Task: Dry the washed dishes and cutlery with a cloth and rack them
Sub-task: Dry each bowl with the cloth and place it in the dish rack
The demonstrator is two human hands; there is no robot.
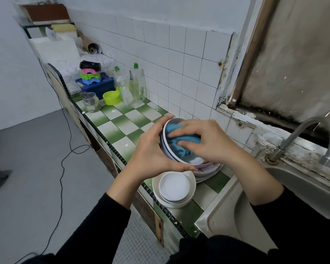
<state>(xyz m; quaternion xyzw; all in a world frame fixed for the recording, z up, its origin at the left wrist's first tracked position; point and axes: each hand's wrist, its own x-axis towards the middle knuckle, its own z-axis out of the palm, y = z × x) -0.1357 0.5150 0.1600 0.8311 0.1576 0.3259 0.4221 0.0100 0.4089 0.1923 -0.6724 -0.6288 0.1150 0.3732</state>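
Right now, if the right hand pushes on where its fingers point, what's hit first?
The blue cloth the right hand grips, then probably the bowl wall by the left hand.

plates (208, 169) under bowl (166, 147) mostly hidden; bowl's inside covered by cloth (179, 147); tap (312, 122) right of bowl clipped at edge.

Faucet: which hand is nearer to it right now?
Right. The right hand holds the blue cloth inside the bowl, left of the faucet; the left hand grips the bowl's opposite side, farther away.
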